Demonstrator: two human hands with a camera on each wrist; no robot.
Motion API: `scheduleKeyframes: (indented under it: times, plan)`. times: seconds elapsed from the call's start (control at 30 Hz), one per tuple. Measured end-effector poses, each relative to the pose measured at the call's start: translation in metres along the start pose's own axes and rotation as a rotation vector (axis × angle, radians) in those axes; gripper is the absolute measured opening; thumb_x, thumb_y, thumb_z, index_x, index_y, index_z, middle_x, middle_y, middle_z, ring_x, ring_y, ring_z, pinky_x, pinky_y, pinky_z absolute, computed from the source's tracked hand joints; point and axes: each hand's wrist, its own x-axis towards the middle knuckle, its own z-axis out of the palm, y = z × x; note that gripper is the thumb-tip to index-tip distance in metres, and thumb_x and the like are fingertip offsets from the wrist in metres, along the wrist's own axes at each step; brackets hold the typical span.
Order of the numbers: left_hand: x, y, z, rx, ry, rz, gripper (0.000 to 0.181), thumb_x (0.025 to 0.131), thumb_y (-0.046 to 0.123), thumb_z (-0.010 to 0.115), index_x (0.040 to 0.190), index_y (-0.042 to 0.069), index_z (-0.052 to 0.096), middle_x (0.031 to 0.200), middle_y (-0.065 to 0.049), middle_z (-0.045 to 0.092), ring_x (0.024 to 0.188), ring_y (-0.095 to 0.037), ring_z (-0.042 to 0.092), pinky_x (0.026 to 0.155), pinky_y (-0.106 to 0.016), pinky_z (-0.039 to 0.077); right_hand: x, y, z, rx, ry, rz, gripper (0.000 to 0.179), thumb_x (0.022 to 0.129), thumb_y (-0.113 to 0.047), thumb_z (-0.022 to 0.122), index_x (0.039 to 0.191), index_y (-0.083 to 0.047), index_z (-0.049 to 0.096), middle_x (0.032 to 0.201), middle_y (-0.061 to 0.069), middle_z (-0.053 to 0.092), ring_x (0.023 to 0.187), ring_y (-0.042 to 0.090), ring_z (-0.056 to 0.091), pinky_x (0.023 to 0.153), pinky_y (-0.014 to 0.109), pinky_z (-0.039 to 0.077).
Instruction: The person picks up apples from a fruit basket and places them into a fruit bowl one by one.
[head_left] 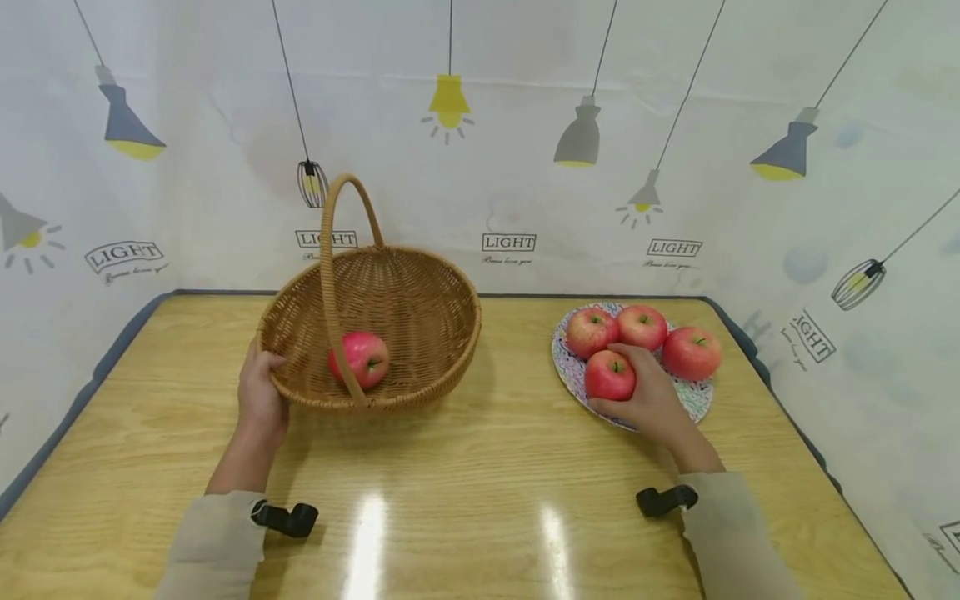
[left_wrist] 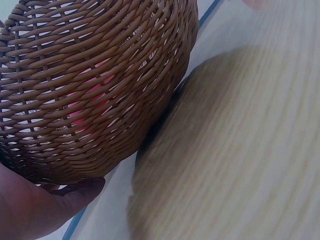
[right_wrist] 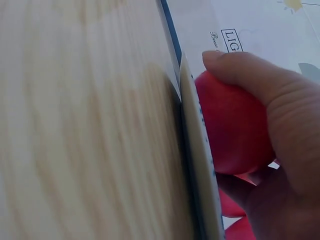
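Observation:
A brown wicker basket [head_left: 431, 325] with a tall arched handle stands at the left, tilted towards me. One red apple [head_left: 369, 358] lies inside it; in the left wrist view its red shows through the weave. At the basket's left rim, my left hand [head_left: 262, 396] grips the side, thumb over the edge. My right hand [head_left: 654, 398] holds a red apple [head_left: 609, 379] between thumb and fingers, at the near side of a patterned plate [head_left: 697, 398]. In the right wrist view, the thumb lies across that apple [right_wrist: 235, 125]; part of the fingers is hidden behind it.
Several apples share the plate, among them one at the right [head_left: 692, 353] and one at the back [head_left: 642, 327]. Both plate and basket stand on a light wooden table [head_left: 465, 467]. A white backdrop [head_left: 525, 183] printed with lamps rises behind and beside it.

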Motion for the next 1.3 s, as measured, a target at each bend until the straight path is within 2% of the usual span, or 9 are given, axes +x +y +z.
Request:
scheduleKeyframes:
  times: [0.3, 0.5, 0.63, 0.83, 1.13, 1.3]
  plan:
    - [-0.001, 0.003, 0.001, -0.003, -0.002, -0.014, 0.072, 0.093, 0.009, 0.022, 0.163, 0.026, 0.017, 0.165, -0.007, 0.024, 0.141, -0.019, 0.034, 0.109, -0.024, 0.037, 0.0, -0.004, 0.005, -0.015, 0.013, 0.08, 0.084, 0.076, -0.031, 0.088, 0.143, -0.009, 0.044, 0.146, 0.017, 0.043, 0.133, 0.036, 0.042, 0.106, 0.064, 0.043]
    - [0.0, 0.003, 0.002, 0.003, -0.002, -0.016, 0.073, 0.092, 0.008, 0.021, 0.163, 0.025, 0.015, 0.165, -0.008, 0.024, 0.142, -0.019, 0.034, 0.111, -0.026, 0.036, -0.001, -0.003, 0.009, -0.007, 0.032, 0.103, 0.086, 0.077, -0.032, 0.088, 0.146, -0.01, 0.042, 0.148, 0.016, 0.042, 0.135, 0.036, 0.041, 0.106, 0.063, 0.044]
    - [0.0, 0.003, 0.003, 0.002, 0.001, -0.012, 0.073, 0.092, 0.008, 0.021, 0.163, 0.025, 0.016, 0.164, -0.008, 0.025, 0.14, -0.02, 0.035, 0.111, -0.026, 0.035, -0.001, -0.003, 0.009, -0.003, 0.036, 0.108, 0.087, 0.077, -0.033, 0.088, 0.147, -0.011, 0.041, 0.148, 0.016, 0.042, 0.135, 0.037, 0.042, 0.106, 0.063, 0.044]
    - [-0.001, 0.003, 0.001, 0.005, -0.004, -0.026, 0.073, 0.093, 0.009, 0.021, 0.163, 0.026, 0.012, 0.167, -0.007, 0.021, 0.145, -0.021, 0.031, 0.116, -0.028, 0.033, 0.0, -0.002, 0.008, 0.006, 0.023, 0.103, 0.089, 0.077, -0.034, 0.087, 0.148, -0.012, 0.039, 0.149, 0.016, 0.041, 0.135, 0.036, 0.042, 0.106, 0.063, 0.044]
    - [0.0, 0.002, 0.002, -0.009, 0.014, -0.021, 0.073, 0.092, 0.009, 0.022, 0.162, 0.027, 0.017, 0.162, -0.007, 0.026, 0.137, -0.017, 0.036, 0.107, -0.024, 0.037, -0.001, -0.003, 0.003, 0.07, 0.012, 0.12, 0.089, 0.079, -0.039, 0.085, 0.151, -0.016, 0.037, 0.153, 0.014, 0.038, 0.137, 0.036, 0.04, 0.108, 0.064, 0.042]
    - [-0.001, 0.002, 0.001, 0.0, 0.014, -0.034, 0.073, 0.092, 0.01, 0.022, 0.162, 0.028, 0.016, 0.162, -0.007, 0.025, 0.137, -0.017, 0.036, 0.108, -0.024, 0.036, -0.002, -0.005, -0.002, 0.08, 0.016, 0.099, 0.089, 0.081, -0.036, 0.084, 0.152, -0.012, 0.036, 0.152, 0.016, 0.04, 0.138, 0.036, 0.041, 0.11, 0.062, 0.04]
